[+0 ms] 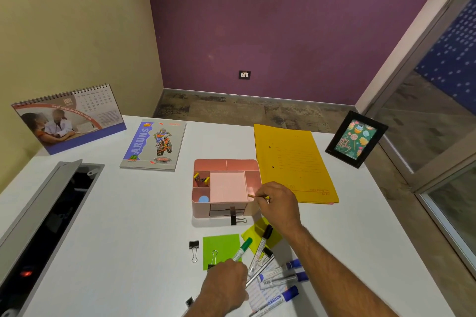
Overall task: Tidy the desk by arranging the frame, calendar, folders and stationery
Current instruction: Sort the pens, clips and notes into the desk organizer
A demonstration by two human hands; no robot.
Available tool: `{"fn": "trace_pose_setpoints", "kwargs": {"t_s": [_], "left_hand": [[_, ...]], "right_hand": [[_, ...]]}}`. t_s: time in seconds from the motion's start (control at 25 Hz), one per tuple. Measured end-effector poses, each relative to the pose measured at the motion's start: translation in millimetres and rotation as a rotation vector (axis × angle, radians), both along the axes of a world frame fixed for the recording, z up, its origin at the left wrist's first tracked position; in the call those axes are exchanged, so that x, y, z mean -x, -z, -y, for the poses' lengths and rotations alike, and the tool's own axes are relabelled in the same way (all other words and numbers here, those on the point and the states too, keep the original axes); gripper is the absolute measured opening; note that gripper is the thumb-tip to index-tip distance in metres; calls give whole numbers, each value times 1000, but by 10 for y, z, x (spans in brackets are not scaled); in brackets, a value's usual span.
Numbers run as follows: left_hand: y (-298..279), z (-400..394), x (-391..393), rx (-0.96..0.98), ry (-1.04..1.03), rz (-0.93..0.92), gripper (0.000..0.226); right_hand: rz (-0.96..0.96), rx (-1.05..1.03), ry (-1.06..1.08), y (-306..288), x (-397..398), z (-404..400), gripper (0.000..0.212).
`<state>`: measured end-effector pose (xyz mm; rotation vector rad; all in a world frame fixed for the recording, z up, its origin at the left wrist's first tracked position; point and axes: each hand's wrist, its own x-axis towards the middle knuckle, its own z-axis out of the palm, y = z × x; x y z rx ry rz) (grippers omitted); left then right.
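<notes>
A pink desk organiser [226, 188] stands mid-desk, with small items in its left compartments. My right hand [278, 203] hovers at its right edge, pinching a thin pencil-like stick [253, 196] over the right compartment. My left hand [224, 288] grips a green-capped marker [242, 248] near the front edge. Several markers [278, 278] lie in a heap beside it, on green [221, 247] and yellow sticky notes [257, 233]. The yellow folder [291, 162] lies flat at the right, the black photo frame [356, 139] stands behind it, and the desk calendar [69, 118] stands far left.
A notebook [154, 145] with a motorbike cover lies behind the organiser on the left. Binder clips [193, 248] are scattered near the sticky notes, one [238, 220] against the organiser's front. An open cable tray [46, 226] cuts into the white desk [128, 213] at the left.
</notes>
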<state>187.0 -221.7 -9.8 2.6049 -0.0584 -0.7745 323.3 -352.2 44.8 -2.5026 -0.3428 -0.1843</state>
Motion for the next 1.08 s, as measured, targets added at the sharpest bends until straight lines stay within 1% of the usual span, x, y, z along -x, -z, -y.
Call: {"fn": "trace_pose_setpoints", "kwargs": {"t_s": [0.12, 0.2, 0.32, 0.4, 0.52, 0.6, 0.72, 0.8, 0.88, 0.92, 1.0, 1.08], "left_hand": [[33, -31, 11, -4, -24, -9, 29], [40, -42, 18, 24, -23, 0, 23], [32, -73, 14, 136, -53, 28, 10], [-4, -89, -8, 208, -78, 113, 7], [-107, -86, -65, 381, -226, 331, 16], [-176, -100, -142, 434, -316, 443, 16], [-207, -170, -270, 479, -352, 547, 19], [-204, -208, -317, 470, -358, 596, 19], [-195, -251, -339, 444, -374, 626, 15], [-179, -292, -347, 430, -381, 641, 17], [-130, -403, -344, 374, -385, 666, 25], [-67, -574, -315, 266, -404, 697, 26]], "right_hand": [[112, -64, 18, 31, 28, 59, 4], [172, -158, 54, 38, 43, 117, 7], [222, -284, 111, -8, 70, 206, 11], [212, -363, 160, -25, 88, 267, 13], [90, -514, 183, -30, 121, 320, 8], [-46, -608, 100, -68, 136, 318, 2], [-199, -678, -45, -145, 184, 225, 8], [-257, -703, -70, -184, 201, 134, 14], [-258, -714, -67, -222, 200, 60, 18], [-237, -718, -58, -247, 194, 35, 19], [-140, -718, -22, -335, 172, 11, 22], [0, -714, 41, -429, 113, 26, 24]]}}
